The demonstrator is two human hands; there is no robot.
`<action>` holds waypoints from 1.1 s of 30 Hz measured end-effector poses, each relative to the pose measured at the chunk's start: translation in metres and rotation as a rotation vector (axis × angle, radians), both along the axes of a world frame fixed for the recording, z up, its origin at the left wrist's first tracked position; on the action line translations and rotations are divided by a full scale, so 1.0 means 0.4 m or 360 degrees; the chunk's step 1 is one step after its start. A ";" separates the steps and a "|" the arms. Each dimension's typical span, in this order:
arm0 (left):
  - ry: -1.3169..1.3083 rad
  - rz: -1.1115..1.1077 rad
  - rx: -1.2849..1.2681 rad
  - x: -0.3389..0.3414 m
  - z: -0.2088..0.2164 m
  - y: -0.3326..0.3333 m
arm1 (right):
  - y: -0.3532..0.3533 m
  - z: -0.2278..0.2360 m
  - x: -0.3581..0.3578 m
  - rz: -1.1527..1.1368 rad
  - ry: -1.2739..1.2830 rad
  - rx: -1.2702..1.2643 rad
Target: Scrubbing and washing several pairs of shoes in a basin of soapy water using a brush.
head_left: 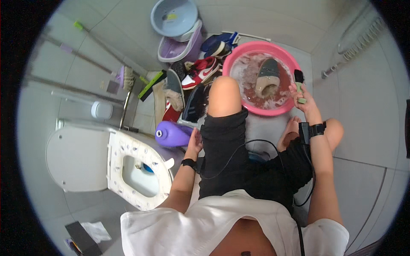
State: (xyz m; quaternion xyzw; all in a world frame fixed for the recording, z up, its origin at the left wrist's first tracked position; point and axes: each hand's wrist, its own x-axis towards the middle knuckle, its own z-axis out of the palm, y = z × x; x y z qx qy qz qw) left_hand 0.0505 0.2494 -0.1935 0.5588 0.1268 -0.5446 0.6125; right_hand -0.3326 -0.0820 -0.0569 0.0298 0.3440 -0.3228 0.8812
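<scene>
My right hand point(305, 102) is closed round the pale green handle of a scrub brush point(299, 81), its black bristles pointing away from me. The brush is at the right rim of a pink basin point(229, 64) of reddish, foamy water. In that water lies a grey-green slipper point(268, 77) with a beige fleecy lining. Beside my left thigh, my left hand point(195, 143) has its visible fingers stretched out, next to the lower end of a purple bottle point(173, 134). Whether it touches the bottle is unclear.
Left of the basin several shoes are heaped, including a red-and-white sneaker point(200, 71) and a similar fleecy slipper point(174, 89). Stacked tubs point(174, 18) stand behind them. A toilet point(115, 164) with raised lid is at left, near a mop point(126, 77). A coiled hose point(363, 40) hangs right.
</scene>
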 end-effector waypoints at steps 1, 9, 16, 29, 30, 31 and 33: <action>-0.0069 -0.0092 -0.0003 0.061 -0.057 0.035 | 0.011 0.001 0.033 0.0000 -0.0037 0.0005; 0.0372 0.0157 0.0897 0.084 -0.068 0.065 | 0.027 -0.101 -0.021 -0.0155 0.0094 0.0072; -0.0553 0.0423 0.0866 0.031 -0.054 0.039 | 0.044 -0.122 -0.002 -0.0117 0.0249 0.0088; -0.1529 -0.0264 0.0185 0.172 0.198 -0.077 | 0.049 -0.162 0.097 0.0336 0.0653 -0.0347; -0.1713 -0.0483 0.0280 0.169 0.213 -0.105 | 0.050 -0.163 0.102 0.0418 0.0826 -0.0490; -0.1737 -0.0485 0.0288 0.175 0.230 -0.127 | 0.049 -0.158 0.120 0.0414 0.0802 -0.0489; -0.1753 -0.0576 0.0240 0.181 0.260 -0.192 | 0.040 -0.145 0.144 0.0644 0.1115 -0.0850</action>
